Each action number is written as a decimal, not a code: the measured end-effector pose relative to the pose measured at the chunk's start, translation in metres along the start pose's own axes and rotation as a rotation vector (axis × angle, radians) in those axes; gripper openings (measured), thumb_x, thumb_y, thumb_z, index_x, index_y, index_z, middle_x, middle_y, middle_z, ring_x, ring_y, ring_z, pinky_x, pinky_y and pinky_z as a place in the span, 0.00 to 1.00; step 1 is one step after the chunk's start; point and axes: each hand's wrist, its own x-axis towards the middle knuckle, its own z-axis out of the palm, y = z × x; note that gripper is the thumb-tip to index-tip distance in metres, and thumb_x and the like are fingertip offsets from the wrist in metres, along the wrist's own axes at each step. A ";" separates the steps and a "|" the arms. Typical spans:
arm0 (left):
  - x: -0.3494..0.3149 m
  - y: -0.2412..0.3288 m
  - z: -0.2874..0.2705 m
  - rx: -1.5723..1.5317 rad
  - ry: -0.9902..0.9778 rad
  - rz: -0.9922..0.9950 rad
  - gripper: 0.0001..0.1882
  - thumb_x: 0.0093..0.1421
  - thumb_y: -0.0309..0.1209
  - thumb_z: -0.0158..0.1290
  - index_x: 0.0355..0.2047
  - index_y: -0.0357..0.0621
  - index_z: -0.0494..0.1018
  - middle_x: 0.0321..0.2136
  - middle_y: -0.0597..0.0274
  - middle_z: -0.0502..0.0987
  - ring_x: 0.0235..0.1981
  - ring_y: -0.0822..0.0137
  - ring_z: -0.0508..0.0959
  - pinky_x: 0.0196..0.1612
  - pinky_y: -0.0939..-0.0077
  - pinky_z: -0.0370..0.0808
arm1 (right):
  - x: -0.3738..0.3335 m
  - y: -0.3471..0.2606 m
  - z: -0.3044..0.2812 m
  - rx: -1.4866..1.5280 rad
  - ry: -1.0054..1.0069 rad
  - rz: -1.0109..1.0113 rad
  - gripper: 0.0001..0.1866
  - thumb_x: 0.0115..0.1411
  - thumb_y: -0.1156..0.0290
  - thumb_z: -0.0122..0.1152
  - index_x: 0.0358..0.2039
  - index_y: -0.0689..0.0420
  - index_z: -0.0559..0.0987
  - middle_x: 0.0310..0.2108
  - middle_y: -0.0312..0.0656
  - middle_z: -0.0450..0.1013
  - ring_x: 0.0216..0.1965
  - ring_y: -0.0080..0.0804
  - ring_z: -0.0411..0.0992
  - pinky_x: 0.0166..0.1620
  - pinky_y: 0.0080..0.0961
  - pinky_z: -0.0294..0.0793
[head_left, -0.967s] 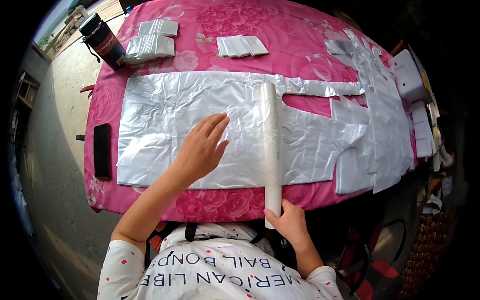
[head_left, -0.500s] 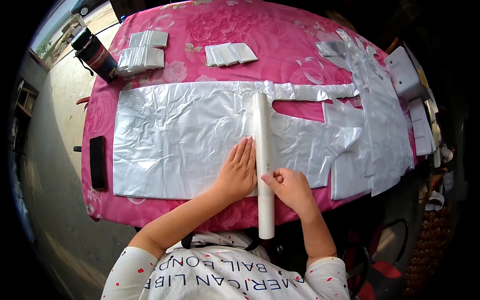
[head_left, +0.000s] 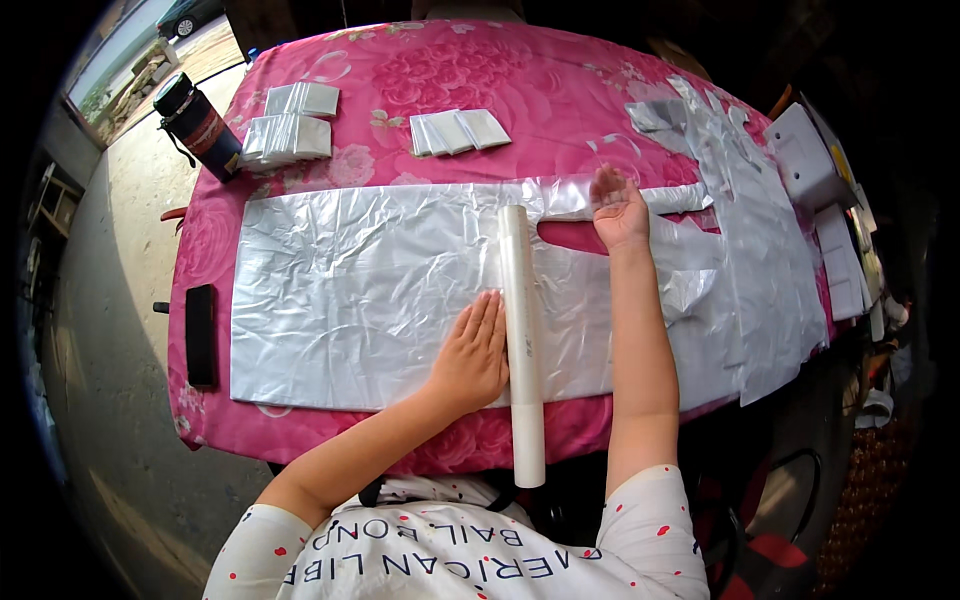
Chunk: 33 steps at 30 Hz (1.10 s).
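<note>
A white, semi-clear plastic bag lies flattened across the table, creased, with a cut-out between two handle strips on its right side. Across it rests a long white roll or tube, its near end jutting past the table edge. My left hand is laid flat on the bag, fingers straight and together, its edge against the roll. Over the far handle strip, my right hand is raised with the palm turned up and fingers stretched, slightly blurred. Nothing shows in it.
Folded plastic packets sit at the far left, others at far middle. A dark flask and a black phone stand and lie along the left. Loose plastic sheets cover the right; white boxes are beyond.
My right hand has let go of the roll and moved away from me to the far handle strip, opening. My left hand stays beside the roll.
</note>
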 end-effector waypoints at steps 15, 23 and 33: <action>-0.003 0.000 0.008 -0.102 0.039 -0.012 0.32 0.56 0.36 0.38 0.55 0.21 0.53 0.58 0.34 0.54 0.61 0.44 0.54 0.63 0.54 0.48 | -0.135 0.120 0.182 -1.149 -0.714 -0.445 0.15 0.63 0.65 0.47 0.42 0.63 0.74 0.42 0.51 0.72 0.44 0.44 0.70 0.45 0.32 0.66; 0.001 0.000 0.044 0.123 0.146 0.014 0.31 0.59 0.38 0.37 0.56 0.24 0.55 0.60 0.37 0.54 0.63 0.46 0.53 0.62 0.50 0.47 | -0.175 0.301 0.122 -1.804 -1.064 -0.309 0.28 0.58 0.62 0.50 0.57 0.61 0.61 0.60 0.56 0.53 0.65 0.50 0.43 0.64 0.44 0.40; 0.029 -0.045 -0.016 -0.551 0.246 -0.161 0.30 0.57 0.31 0.45 0.57 0.28 0.54 0.58 0.44 0.57 0.60 0.50 0.57 0.61 0.56 0.53 | -0.217 0.087 0.089 -1.634 -0.946 -0.694 0.26 0.57 0.58 0.55 0.52 0.60 0.69 0.56 0.48 0.61 0.61 0.51 0.52 0.60 0.44 0.53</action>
